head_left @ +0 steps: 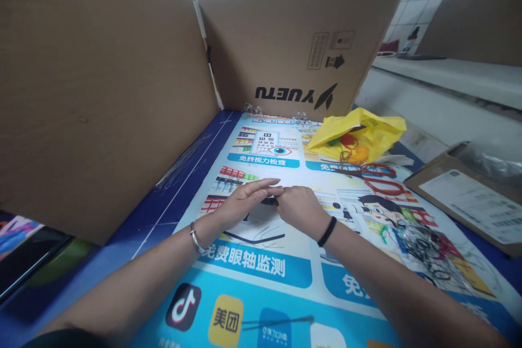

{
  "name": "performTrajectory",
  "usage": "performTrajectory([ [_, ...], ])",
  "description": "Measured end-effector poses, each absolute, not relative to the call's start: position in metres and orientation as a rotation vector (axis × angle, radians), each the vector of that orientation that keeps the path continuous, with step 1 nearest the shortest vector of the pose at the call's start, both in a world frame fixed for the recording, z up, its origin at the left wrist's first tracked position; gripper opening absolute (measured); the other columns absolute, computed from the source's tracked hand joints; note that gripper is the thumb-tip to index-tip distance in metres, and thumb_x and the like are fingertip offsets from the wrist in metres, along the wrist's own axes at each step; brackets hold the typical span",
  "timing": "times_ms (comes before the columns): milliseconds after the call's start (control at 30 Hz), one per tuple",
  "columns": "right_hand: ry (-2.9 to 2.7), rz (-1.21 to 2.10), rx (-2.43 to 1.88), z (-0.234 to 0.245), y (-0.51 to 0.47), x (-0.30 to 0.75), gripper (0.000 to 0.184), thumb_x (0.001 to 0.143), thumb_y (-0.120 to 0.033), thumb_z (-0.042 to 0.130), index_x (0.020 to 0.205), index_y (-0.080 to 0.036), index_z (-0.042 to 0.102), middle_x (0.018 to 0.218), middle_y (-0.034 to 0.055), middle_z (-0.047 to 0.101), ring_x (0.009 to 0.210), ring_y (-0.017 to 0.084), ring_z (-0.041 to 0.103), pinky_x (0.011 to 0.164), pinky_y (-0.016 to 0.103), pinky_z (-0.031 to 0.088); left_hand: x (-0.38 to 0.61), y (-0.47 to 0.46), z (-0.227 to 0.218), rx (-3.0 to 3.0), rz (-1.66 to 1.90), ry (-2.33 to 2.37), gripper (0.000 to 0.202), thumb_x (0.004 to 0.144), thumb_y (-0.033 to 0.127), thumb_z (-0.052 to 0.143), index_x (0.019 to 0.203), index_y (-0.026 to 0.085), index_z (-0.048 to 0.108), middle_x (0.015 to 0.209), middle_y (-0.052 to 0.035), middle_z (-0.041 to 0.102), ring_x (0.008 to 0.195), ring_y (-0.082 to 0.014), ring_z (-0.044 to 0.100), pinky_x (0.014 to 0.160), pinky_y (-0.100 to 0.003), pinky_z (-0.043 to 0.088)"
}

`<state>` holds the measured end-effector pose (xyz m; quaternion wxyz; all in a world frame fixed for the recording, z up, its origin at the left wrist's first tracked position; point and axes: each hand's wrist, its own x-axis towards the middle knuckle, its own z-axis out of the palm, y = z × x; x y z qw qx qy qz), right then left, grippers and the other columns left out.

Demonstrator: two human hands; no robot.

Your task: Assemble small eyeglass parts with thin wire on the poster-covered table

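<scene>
Left hand [244, 201] and right hand [299, 207] meet at frame centre, fingers pinched on small dark piece [269, 202] (shape unclear), above glossy printed poster [261, 266]. Thin curved black strip [255, 239] below. Crumpled yellow bag [359, 133] upper right.

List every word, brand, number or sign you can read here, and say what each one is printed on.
"YUETU", upside down, with arrow and handling symbols: cardboard panel.
"免费视力检查": blue banner on the printed poster, under an eye chart.
"免费眼轴监测": blue banner near the left hand.
"美团": yellow app icon.
TikTok note logo, no words: black icon.
White label on the flat carton: too small to read.
Text beside the right hand: cut off.
</scene>
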<state>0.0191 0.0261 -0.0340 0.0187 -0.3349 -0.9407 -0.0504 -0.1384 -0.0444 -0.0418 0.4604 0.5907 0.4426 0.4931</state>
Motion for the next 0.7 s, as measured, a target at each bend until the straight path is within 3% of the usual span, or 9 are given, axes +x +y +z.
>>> performTrajectory([
  [367, -2.902, -0.122, -1.034, -0.041, 0.027, 0.017, 0.017, 0.077, -0.022, 0.05, 0.083, -0.016, 0.064, 0.085, 0.0097, 0.068, 0.08, 0.021, 0.062, 0.065, 0.028, 0.039, -0.132, -0.039, -0.051, 1.041, 1.397, 0.962, 0.034, 0.083, 0.036, 0.057, 0.113, 0.02, 0.06, 0.109, -0.0111, 0.067, 0.102, -0.0231, 0.061, 0.097, -0.042, 0.038],
  [700, -2.769, -0.156, -0.91, -0.053, 0.029, 0.017, 0.013, 0.078, -0.023, 0.05, 0.082, -0.018, 0.062, 0.079, 0.0059, 0.065, 0.08, 0.02, 0.057, 0.069, 0.03, 0.034, -0.132, -0.036, -0.056, 0.756, 1.535, 0.922, 0.03, 0.083, 0.034, 0.058, 0.107, 0.016, 0.061, 0.113, -0.0135, 0.064, 0.112, -0.0242, 0.056, 0.103, -0.041, 0.033],
])
